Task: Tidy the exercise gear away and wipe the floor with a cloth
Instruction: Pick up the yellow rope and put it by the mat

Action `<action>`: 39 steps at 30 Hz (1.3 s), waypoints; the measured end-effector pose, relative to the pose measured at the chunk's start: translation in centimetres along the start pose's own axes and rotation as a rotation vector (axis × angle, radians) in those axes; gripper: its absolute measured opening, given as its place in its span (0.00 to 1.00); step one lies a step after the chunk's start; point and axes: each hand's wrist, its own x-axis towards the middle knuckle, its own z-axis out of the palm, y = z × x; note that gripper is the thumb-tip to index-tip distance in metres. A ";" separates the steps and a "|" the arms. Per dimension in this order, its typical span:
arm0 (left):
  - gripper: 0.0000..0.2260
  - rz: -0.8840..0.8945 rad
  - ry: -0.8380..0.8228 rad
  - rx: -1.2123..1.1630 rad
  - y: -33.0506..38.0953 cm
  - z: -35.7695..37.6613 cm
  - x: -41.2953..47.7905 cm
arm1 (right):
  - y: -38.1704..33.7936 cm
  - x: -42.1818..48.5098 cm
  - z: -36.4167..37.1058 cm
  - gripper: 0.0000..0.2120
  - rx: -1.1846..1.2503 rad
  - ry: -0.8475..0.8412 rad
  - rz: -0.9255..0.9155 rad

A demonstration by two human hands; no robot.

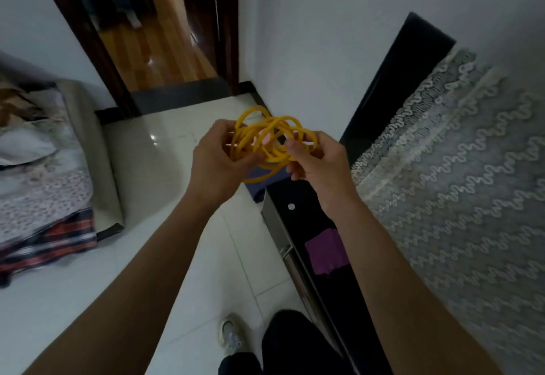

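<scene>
A: What are the fingers doing?

B: The left hand's [216, 159] fingers [253, 158] are curled in around one side of a yellow rope [265, 136], thumb on top. The right hand's [320, 165] thumb [295, 147] and forefinger pinch strands on the other side. Its remaining fingers are bent under the palm.

A: So both have hold of it?

B: Yes, each grips its own side. The rope is a loose tangle of loops bunched between the two hands, some rising above the knuckles and one hanging below.

A: Where is it, then?

B: In the air at about chest height, in front of the person. It hangs over the line where the floor [165, 256] meets a black cabinet [392, 80], and touches nothing but the hands.

A: And beyond the hands?

B: Both forearms are bare and reach in from the bottom corners. The floor is glossy white tile. The cabinet runs along the wall on the right with a lace cloth [457, 168] over its top. A purple thing [324, 252] lies in its dark lower part, and I cannot tell whether that is a drawer or a shelf.

A: The left side?

B: Heaped bedding [38, 186] sits at the edge. Straight ahead a doorway [165, 35] opens on a wooden floor. At the bottom are dark trousers and one pale shoe [230, 333] on the tile.
</scene>
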 end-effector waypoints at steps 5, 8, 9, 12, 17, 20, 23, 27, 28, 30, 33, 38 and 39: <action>0.19 -0.006 0.004 0.018 -2.2 -3.1 7.7 | -0.3 7.7 5.3 0.14 0.050 0.021 -0.009; 0.20 -0.033 0.036 0.044 -4.4 -4.3 13.7 | -0.2 13.8 8.4 0.15 0.079 0.002 0.014; 0.20 -0.050 0.049 0.049 -5.3 -4.5 16.0 | -0.1 16.2 9.5 0.16 0.087 -0.006 0.023; 0.20 -0.091 0.069 0.045 -7.8 -4.6 22.1 | 0.2 22.9 11.7 0.15 0.117 -0.033 0.045; 0.17 -0.141 0.071 0.057 -11.1 -5.0 33.7 | -0.6 35.1 15.3 0.16 0.128 -0.068 0.132; 0.18 -0.160 0.045 0.062 -12.4 -5.0 39.8 | -1.5 40.8 16.6 0.15 0.089 -0.064 0.135; 0.19 -0.178 -0.019 0.089 -14.1 -4.1 45.7 | -1.3 45.9 17.1 0.15 0.009 -0.062 0.146; 0.22 -0.222 -0.155 0.173 -18.3 -1.4 53.0 | 1.2 53.3 17.3 0.12 -0.202 -0.009 0.142; 0.21 -0.233 -0.187 0.179 -20.3 -0.1 55.5 | 2.6 55.9 17.4 0.11 -0.234 0.023 0.145; 0.21 -0.244 -0.210 0.188 -22.6 1.5 58.1 | 4.3 58.7 17.6 0.09 -0.276 0.064 0.135; 0.22 -0.285 -0.241 0.163 -28.2 4.5 63.5 | 8.2 64.8 18.5 0.06 -0.305 0.127 0.156; 0.23 -0.331 -0.289 0.129 -38.8 9.5 72.3 | 16.7 75.6 19.8 0.10 -0.248 0.178 0.288; 0.23 -0.358 -0.292 0.118 -41.2 10.7 73.8 | 18.9 77.6 20.0 0.11 -0.238 0.175 0.315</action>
